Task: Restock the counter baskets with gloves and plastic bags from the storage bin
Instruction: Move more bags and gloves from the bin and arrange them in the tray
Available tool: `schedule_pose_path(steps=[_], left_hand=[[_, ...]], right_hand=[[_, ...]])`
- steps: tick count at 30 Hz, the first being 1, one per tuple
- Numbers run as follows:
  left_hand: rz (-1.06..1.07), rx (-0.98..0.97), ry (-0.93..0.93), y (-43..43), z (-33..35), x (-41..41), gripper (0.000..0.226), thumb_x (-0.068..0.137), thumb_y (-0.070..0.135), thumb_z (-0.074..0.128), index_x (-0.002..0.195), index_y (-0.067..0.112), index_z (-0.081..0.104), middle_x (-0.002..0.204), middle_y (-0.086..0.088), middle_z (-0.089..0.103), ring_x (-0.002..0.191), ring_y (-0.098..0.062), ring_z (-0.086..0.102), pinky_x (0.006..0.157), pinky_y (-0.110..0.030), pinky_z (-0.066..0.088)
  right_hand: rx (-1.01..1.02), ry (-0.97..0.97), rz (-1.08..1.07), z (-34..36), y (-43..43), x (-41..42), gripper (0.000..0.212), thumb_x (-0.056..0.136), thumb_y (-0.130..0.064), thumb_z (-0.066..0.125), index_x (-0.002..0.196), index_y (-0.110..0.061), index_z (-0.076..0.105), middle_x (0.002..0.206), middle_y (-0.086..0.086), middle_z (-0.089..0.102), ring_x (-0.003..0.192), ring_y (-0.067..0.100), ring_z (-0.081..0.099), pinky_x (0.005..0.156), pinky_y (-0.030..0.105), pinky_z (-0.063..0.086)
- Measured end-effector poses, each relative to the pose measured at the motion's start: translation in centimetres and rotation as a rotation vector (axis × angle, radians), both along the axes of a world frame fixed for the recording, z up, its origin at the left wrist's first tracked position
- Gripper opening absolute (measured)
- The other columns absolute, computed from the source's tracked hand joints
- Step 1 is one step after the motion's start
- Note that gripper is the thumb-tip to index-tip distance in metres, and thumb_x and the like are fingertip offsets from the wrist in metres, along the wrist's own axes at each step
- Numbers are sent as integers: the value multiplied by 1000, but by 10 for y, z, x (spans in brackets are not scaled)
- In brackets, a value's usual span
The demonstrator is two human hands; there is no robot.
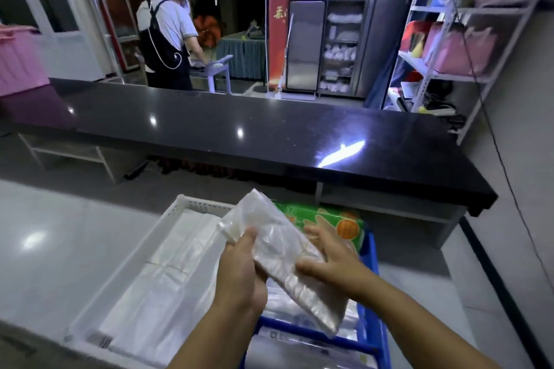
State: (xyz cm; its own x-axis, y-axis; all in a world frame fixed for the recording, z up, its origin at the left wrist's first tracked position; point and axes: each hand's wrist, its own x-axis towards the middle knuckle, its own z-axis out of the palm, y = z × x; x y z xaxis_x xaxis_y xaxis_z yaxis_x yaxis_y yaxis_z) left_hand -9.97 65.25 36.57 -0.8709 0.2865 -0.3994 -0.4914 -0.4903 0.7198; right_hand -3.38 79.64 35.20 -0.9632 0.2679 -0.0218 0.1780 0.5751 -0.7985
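A thick stack of clear plastic bags [278,252] is held tilted above two baskets at the bottom centre. My left hand [241,272] grips its near left edge from below. My right hand [329,257] rests on its right side, fingers spread over the plastic. Under them, a white basket [168,219] holds flat folded white plastic bags [168,278]. To its right a blue basket [370,278] holds clear packets and a green and orange pack [335,220] at its far end.
A long black counter [239,129] runs across in front of me. A person in a dark apron stands beyond it, back turned. A pink bin [18,63] sits at the far left. Metal shelving [455,39] with bags stands at the right wall.
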Motion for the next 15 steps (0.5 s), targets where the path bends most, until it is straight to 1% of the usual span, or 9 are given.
schedule_pose_path(steps=[1, 3, 4, 5, 8, 10, 11, 13, 15], left_hand=[[-23, 17, -22, 5, 0, 0, 31, 93, 15, 48, 122, 6, 52, 109, -19, 65, 96, -30, 63, 72, -41, 52], [-71, 33, -46, 12, 0, 0, 31, 93, 17, 48, 122, 6, 51, 109, -18, 64, 98, -30, 61, 70, -41, 50], [-95, 29, -47, 15, 0, 0, 32, 93, 18, 49, 122, 6, 52, 109, -17, 64, 98, -30, 61, 69, -40, 50], [-128, 24, -43, 18, -1, -1, 32, 93, 21, 48, 121, 7, 54, 109, -17, 65, 98, -30, 62, 69, -41, 50], [-242, 3, 13, 25, -5, -9, 46, 89, 48, 48, 120, 15, 57, 111, -14, 67, 101, -33, 62, 82, -49, 51], [-311, -21, 95, 27, -3, -14, 67, 73, 64, 58, 126, 23, 51, 119, -11, 64, 107, -35, 61, 89, -60, 48], [-330, -20, 132, 29, -4, -16, 76, 67, 62, 66, 131, 26, 44, 124, -10, 61, 110, -35, 60, 90, -63, 47], [-303, -74, 210, 34, -3, -18, 82, 66, 44, 76, 134, 33, 31, 128, -10, 53, 111, -34, 57, 91, -61, 47], [-294, -258, 317, 40, -3, -20, 97, 63, 26, 81, 136, 38, 19, 132, -9, 44, 114, -33, 52, 92, -58, 48]], right_hand=[[-118, -79, 48, 1, 6, 2, 59, 72, -32, 75, 124, -19, 50, 117, -6, 52, 103, 10, 53, 87, 5, 41], [-316, -198, 99, 2, 13, 9, 57, 65, -33, 76, 116, -20, 56, 113, 4, 63, 102, 20, 61, 93, 25, 50], [-363, -242, 102, 4, 15, 13, 54, 64, -32, 77, 113, -20, 59, 110, 7, 65, 101, 24, 63, 92, 32, 52], [-376, -265, 94, 5, 16, 15, 48, 65, -28, 78, 109, -20, 61, 106, 7, 67, 99, 24, 64, 91, 34, 53], [-377, -263, -7, 8, 15, 17, 30, 71, -17, 77, 96, -22, 62, 96, 3, 68, 90, 19, 66, 84, 31, 56], [-380, -245, -84, 12, 11, 16, 31, 70, -17, 77, 95, -25, 60, 97, 1, 68, 90, 18, 67, 80, 28, 56], [-382, -235, -114, 13, 10, 15, 32, 70, -18, 77, 96, -26, 60, 98, 1, 68, 90, 17, 66, 77, 26, 55], [-401, -200, -163, 16, 5, 12, 30, 71, -17, 76, 95, -26, 60, 95, 0, 68, 87, 15, 67, 72, 23, 54], [-410, -172, -197, 18, 0, 8, 27, 72, -16, 75, 94, -25, 61, 92, 0, 69, 83, 14, 68, 70, 22, 54]])
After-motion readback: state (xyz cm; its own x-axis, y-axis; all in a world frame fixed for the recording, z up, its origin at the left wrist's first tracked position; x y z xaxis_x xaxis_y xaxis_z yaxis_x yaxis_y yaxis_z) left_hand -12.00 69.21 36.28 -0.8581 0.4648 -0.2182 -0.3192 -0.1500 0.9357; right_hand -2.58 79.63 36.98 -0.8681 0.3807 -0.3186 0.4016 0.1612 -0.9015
